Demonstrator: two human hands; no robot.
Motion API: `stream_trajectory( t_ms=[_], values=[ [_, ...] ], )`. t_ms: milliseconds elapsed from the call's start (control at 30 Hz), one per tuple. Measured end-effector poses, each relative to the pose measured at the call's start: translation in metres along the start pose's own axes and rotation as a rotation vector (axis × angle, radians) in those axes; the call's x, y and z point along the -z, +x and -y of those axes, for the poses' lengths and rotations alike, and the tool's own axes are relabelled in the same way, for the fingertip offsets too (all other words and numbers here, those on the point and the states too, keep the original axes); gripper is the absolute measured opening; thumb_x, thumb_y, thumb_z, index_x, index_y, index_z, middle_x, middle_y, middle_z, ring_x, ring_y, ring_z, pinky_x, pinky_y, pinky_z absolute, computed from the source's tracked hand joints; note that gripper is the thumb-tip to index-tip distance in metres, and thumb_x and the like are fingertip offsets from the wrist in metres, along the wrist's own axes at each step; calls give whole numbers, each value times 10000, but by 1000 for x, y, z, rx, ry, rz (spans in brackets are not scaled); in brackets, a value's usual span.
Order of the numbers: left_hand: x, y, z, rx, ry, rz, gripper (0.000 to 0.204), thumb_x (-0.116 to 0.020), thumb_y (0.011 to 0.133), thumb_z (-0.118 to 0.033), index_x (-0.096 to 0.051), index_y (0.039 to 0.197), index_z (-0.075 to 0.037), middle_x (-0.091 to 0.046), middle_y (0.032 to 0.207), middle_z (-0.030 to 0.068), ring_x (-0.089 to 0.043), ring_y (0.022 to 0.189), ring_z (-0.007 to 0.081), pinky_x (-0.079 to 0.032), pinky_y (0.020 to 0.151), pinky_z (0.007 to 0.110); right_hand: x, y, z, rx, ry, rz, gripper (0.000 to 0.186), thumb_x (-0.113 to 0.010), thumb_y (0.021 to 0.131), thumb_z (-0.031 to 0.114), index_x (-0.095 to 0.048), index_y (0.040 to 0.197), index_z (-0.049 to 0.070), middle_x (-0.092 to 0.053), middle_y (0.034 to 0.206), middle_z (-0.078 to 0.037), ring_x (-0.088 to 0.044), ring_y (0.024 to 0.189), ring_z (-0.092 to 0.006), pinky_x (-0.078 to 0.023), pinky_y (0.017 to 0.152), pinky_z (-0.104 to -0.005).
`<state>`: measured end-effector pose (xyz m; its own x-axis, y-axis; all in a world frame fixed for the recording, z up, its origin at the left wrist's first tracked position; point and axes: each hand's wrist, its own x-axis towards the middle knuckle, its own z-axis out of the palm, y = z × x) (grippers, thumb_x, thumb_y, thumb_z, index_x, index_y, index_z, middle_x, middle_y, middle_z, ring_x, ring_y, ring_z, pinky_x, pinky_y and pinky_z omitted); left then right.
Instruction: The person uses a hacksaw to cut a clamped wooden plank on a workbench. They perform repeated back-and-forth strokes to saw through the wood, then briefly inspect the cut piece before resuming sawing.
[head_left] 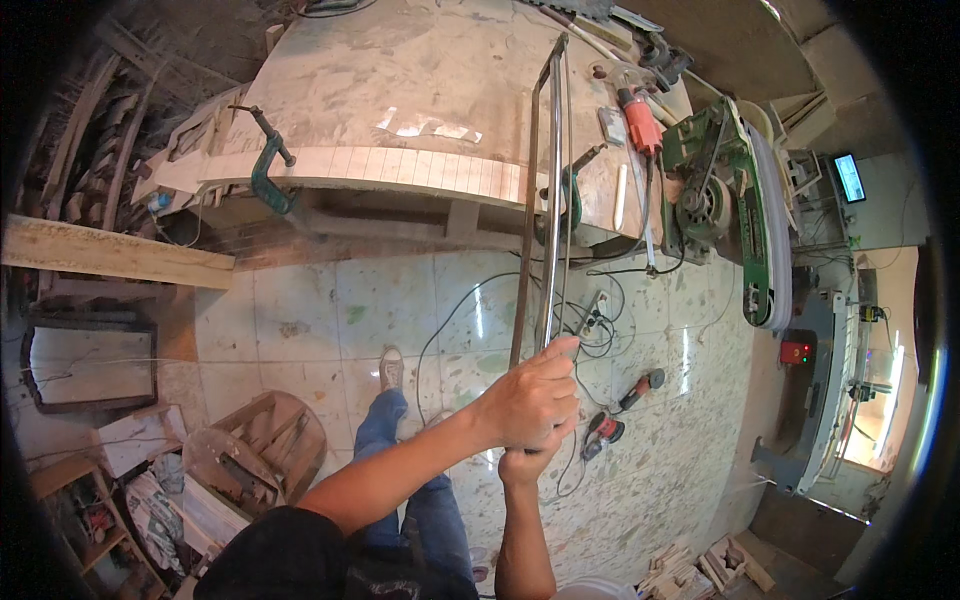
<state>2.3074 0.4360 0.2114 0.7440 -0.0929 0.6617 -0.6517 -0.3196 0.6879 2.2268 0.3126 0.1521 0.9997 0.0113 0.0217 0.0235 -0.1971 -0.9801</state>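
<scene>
A long, narrow frame saw (551, 200) with a metal frame stands out in front of me, its far end over the workbench. My left hand (537, 395) is closed round its near end. Just below and partly behind it, my right hand (528, 462) is closed there too; most of its fingers are hidden. Along the bench's front edge lies a pale wooden strip (400, 168) marked with many cross lines. A green G-clamp (268, 180) grips it at the left. Another G-clamp (572, 195) sits at the right, partly behind the saw.
On the workbench (340, 70) lies a red power tool (640, 122); a green belt sander (752, 220) stands at the right. Cables, a power strip (597, 308) and two sanders (603, 432) are on the tiled floor. A thick plank (110, 250) juts in from the left, above a round wooden piece (262, 450).
</scene>
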Motion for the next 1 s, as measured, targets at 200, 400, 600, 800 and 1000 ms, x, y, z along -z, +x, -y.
stream_trajectory(
  t_ms=[200,400,600,800,1000],
  values=[
    [-11,-41,-37,13,-12,37,209,-670,627,-16,-486,544,-69,-418,591,35,-461,601,212,-448,1025,503,10,-36,30,110,-34,11,498,-592,711,122,-548,1183,-28,-561,1148,-177,-564,1062,-305,-429,943,-368],
    [11,17,55,-109,164,-56,203,-638,675,-16,-481,550,-49,-438,590,58,-475,627,251,-423,1050,507,-41,72,2,363,-129,-42,375,-663,770,124,-586,1102,-30,-638,1046,-163,-610,922,-257,-469,808,-359],
    [38,82,90,-78,224,16,203,-643,626,-81,-514,472,-52,-488,557,83,-506,672,237,-364,1100,474,-61,135,4,-13,-62,1,214,-674,848,157,-585,869,-36,-559,656,3,-506,605,-115,-393,516,-297],
    [-13,-26,-7,-40,119,-6,149,-634,571,-68,-488,545,-49,-423,572,69,-522,683,238,-432,1051,490,-26,18,22,-138,-787,-187,307,-637,852,219,-626,1015,-42,-647,1034,-171,-610,1008,-317,-467,841,-359],
    [4,10,59,-79,162,-54,139,-622,608,-55,-507,536,-24,-491,603,114,-532,693,267,-429,1042,483,-58,78,6,287,-278,-180,251,-656,860,211,-600,911,-27,-625,878,-101,-570,819,-200,-433,688,-322]
  ],
)
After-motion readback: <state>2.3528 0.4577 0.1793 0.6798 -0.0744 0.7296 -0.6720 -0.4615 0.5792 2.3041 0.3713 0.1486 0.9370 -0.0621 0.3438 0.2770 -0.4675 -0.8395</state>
